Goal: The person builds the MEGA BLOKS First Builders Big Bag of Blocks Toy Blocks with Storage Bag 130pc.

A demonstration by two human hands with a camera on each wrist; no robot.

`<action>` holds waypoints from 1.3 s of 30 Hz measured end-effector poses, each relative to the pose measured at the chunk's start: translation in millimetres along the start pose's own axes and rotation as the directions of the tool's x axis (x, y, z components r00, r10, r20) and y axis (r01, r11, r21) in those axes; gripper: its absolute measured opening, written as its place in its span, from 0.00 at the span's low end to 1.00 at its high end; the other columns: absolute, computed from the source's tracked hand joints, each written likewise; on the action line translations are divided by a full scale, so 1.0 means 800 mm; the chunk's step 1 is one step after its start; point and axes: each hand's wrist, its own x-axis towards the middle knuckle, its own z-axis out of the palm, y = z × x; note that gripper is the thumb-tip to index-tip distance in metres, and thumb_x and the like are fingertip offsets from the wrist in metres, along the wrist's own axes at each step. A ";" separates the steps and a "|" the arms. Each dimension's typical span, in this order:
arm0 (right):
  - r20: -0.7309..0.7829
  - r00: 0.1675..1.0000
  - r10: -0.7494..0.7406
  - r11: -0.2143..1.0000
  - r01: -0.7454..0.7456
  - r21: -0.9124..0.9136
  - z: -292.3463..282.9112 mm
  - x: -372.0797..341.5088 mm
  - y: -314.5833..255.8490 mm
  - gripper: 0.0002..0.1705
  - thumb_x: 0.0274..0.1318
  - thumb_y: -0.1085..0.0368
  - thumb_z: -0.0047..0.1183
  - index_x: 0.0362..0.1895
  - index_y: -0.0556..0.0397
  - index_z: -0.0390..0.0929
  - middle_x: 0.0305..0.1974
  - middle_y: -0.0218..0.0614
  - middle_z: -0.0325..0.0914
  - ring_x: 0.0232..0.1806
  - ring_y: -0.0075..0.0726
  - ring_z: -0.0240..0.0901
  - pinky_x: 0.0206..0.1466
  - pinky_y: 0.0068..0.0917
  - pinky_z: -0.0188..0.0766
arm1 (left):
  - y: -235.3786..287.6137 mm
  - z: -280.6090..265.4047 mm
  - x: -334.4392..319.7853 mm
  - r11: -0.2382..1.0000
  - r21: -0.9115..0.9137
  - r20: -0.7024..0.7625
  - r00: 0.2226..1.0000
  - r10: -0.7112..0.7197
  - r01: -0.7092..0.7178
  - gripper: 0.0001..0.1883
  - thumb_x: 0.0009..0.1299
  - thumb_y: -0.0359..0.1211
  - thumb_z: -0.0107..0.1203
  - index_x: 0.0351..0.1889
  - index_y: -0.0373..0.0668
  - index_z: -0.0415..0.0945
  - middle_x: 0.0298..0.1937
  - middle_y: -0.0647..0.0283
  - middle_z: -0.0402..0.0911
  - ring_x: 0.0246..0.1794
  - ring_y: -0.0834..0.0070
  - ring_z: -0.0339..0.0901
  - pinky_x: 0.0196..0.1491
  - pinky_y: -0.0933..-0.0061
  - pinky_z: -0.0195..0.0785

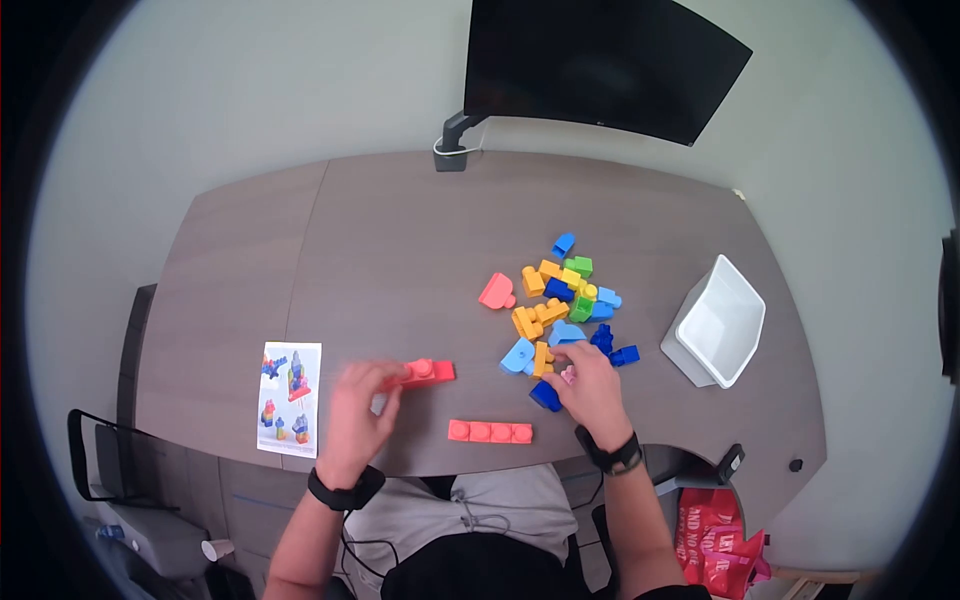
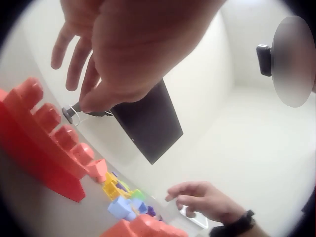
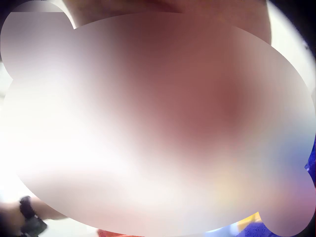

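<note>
My left hand (image 1: 362, 408) hovers at the left end of a long red base (image 1: 440, 371) with coral blocks (image 1: 424, 368) on it. In the left wrist view, the left hand (image 2: 133, 54) has loosely extended fingers, apart from the studded coral row (image 2: 59, 129). My right hand (image 1: 592, 388) reaches over the near edge of the block pile, thumb and fingers spread around a small pink piece (image 1: 568, 374). A dark blue block (image 1: 545, 396) lies by its thumb and an orange block (image 1: 542, 358) by its fingertips. Blur covers most of the right wrist view.
Nearer me lies a coral studded bar (image 1: 490, 431). The mixed pile includes a light blue block (image 1: 517, 356) and a green block (image 1: 581, 310). A coral rounded block (image 1: 496, 291) sits left of it. A picture sheet (image 1: 289, 400) lies left, a white bin (image 1: 715, 322) right.
</note>
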 end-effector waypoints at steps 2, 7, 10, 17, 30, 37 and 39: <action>0.045 0.998 0.032 0.982 -0.023 -0.185 0.009 0.018 0.000 0.32 0.54 0.58 0.83 0.63 0.49 0.88 0.60 0.43 0.81 0.64 0.56 0.81 0.60 0.52 0.85 | 0.013 0.004 -0.005 0.997 -0.050 0.037 0.998 0.054 -0.052 0.13 0.70 0.22 0.68 0.52 0.41 0.89 0.55 0.56 0.92 0.61 0.52 0.86 0.67 0.53 0.77; 0.069 0.997 0.030 0.954 -0.008 -0.299 0.026 0.040 0.003 0.41 0.44 0.54 0.88 0.64 0.49 0.88 0.58 0.45 0.77 0.65 0.56 0.79 0.58 0.51 0.86 | 0.019 0.018 -0.025 0.995 -0.073 0.064 0.995 0.079 -0.074 0.12 0.70 0.24 0.69 0.51 0.41 0.89 0.54 0.57 0.92 0.61 0.54 0.87 0.68 0.54 0.76; 0.104 0.994 0.037 0.946 -0.001 -0.325 0.030 0.044 0.008 0.43 0.42 0.54 0.89 0.65 0.51 0.87 0.60 0.46 0.76 0.66 0.57 0.78 0.57 0.51 0.87 | 0.016 0.019 -0.032 0.994 -0.094 0.097 0.993 0.067 -0.058 0.12 0.70 0.24 0.70 0.52 0.41 0.88 0.54 0.57 0.92 0.61 0.53 0.87 0.68 0.54 0.77; 0.055 0.998 -0.030 0.980 0.041 -0.196 0.006 0.028 -0.022 0.42 0.43 0.53 0.85 0.63 0.52 0.81 0.55 0.45 0.80 0.58 0.59 0.83 0.57 0.53 0.85 | 0.023 0.038 -0.040 0.979 -0.199 0.228 0.974 0.013 0.034 0.20 0.70 0.30 0.74 0.58 0.40 0.86 0.55 0.52 0.90 0.60 0.47 0.85 0.64 0.52 0.80; 0.290 0.870 -0.399 0.901 0.430 -0.052 0.045 -0.063 -0.091 0.39 0.49 0.46 0.83 0.59 0.54 0.84 0.48 0.42 0.78 0.49 0.56 0.86 0.46 0.47 0.85 | -0.004 0.085 -0.048 0.987 -0.153 0.387 0.922 0.020 0.043 0.20 0.64 0.27 0.76 0.56 0.39 0.89 0.52 0.52 0.90 0.53 0.47 0.88 0.58 0.54 0.82; 0.336 0.869 -0.364 0.898 0.423 -0.123 0.038 -0.054 -0.103 0.40 0.47 0.39 0.83 0.55 0.52 0.84 0.49 0.40 0.79 0.51 0.52 0.87 0.46 0.46 0.84 | -0.005 0.087 -0.047 0.985 -0.166 0.394 0.919 0.018 0.052 0.20 0.65 0.26 0.75 0.56 0.39 0.88 0.52 0.51 0.90 0.54 0.47 0.88 0.59 0.54 0.83; 0.306 0.883 -0.357 0.922 0.385 -0.034 0.014 -0.034 -0.099 0.39 0.47 0.38 0.83 0.53 0.50 0.84 0.50 0.40 0.80 0.52 0.52 0.87 0.47 0.48 0.84 | -0.007 0.085 -0.047 0.986 -0.157 0.395 0.919 0.007 0.060 0.20 0.65 0.26 0.75 0.56 0.39 0.88 0.52 0.51 0.90 0.54 0.47 0.88 0.59 0.54 0.83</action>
